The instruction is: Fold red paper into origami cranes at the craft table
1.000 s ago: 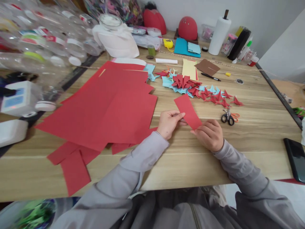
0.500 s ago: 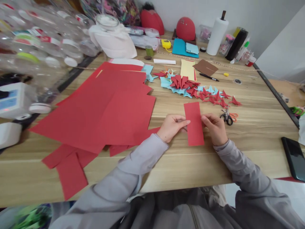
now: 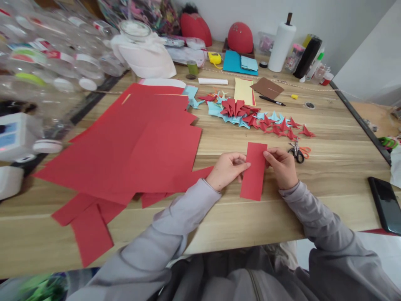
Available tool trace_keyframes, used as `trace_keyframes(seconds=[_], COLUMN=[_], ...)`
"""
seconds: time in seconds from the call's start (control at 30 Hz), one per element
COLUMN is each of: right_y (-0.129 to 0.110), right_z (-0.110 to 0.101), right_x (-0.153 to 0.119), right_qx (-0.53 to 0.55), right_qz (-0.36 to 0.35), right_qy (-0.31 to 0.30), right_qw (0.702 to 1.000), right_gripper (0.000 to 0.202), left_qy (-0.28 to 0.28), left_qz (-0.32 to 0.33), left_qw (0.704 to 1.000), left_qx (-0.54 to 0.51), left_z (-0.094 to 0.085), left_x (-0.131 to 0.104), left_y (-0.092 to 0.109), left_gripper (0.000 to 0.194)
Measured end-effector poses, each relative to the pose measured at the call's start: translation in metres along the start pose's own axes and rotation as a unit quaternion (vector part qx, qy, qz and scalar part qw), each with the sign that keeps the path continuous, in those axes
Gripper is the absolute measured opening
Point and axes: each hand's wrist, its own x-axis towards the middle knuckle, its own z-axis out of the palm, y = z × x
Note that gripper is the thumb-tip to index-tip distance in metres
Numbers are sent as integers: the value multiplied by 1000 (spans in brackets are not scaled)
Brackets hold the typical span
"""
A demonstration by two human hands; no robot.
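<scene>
A narrow red paper strip (image 3: 254, 177) is held above the wooden table, its top leaning slightly right. My left hand (image 3: 228, 168) pinches its left edge between thumb and fingers. At the upper right edge, my right hand (image 3: 281, 165) grips the same strip, thumb in front and fingers partly hidden behind. Large red sheets (image 3: 140, 146) lie to the left of my left hand, with smaller red pieces (image 3: 91, 234) below them. Beyond the hands are folded red paper shapes (image 3: 233, 107) mixed with light blue ones (image 3: 216, 109).
Black-handled scissors (image 3: 296, 154) lie just beyond my right hand. Farther back are a black pen (image 3: 272, 100), brown paper (image 3: 267, 88) and yellow paper (image 3: 243, 91). A phone (image 3: 386, 205) rests at the right edge; plastic bottles (image 3: 87, 67) crowd the left.
The red strip has tilted from leaning left to leaning right, its lower end swinging left. My right hand now holds it nearer its top corner. The view has shifted slightly.
</scene>
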Motion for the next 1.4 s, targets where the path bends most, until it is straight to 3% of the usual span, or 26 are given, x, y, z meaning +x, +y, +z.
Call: trace_keyframes(seconds=[0.17, 0.37, 0.63, 1.03, 1.4], right_y=[-1, 1, 0, -4, -2], right_z=[1, 1, 3, 4, 2], right_x=[-1, 0, -6, -8, -7], right_qx=[-7, -3, -9, -14, 6], right_qz=[3, 5, -23, -14, -20], right_qy=[-3, -12, -65, -82, -82], right_qw=[1000, 1000, 998, 996, 996], right_gripper=[32, 34, 27, 31, 30], left_qy=[35, 30, 82, 44, -24], left_qz=[58, 82, 131, 127, 93], left_qw=[997, 992, 962, 976, 995], left_qx=[25, 86, 224, 171, -10], left_z=[3, 0, 9, 11, 9], left_x=[0, 3, -6, -7, -7], left_y=[-3, -9, -6, -5, 0], left_gripper=[40, 33, 41, 42, 40])
